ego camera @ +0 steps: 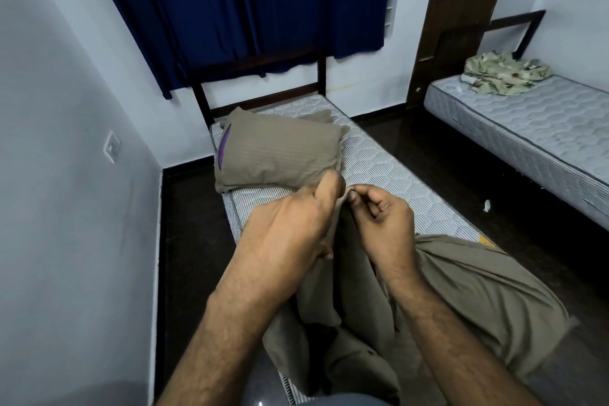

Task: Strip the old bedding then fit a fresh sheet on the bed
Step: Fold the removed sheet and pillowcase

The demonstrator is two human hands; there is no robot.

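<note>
Two hands work a taupe sheet (468,300) at the foot end of the near bed (389,171). No brand, label or legible writing shows on any item.

Left hand (290,224): raised above the mattress, back of the hand toward the camera, fingers curled and gripping a gathered edge of the sheet. Right hand (382,217): just beside the left, palm turned inward, thumb and forefinger pinching the same edge, remaining fingers curled in. Both forearms enter from the lower edge of the view.

The sheet hangs from both hands and lies bunched over the lower part of the bare striped, quilted mattress, spilling toward the right side.

Count:
- Beds: two. The second bed (534,128) stands at right, well apart, mattress bare.
- Pillows: one, a taupe-cased pillow (276,155) at the head end, a purple strip showing at its open left end.
- Crumpled floral cloth (504,74): one, on the second bed.
- Navy curtain (263,3): one, behind the dark headboard.
- Wall switch (112,147): one, on the left wall
</note>
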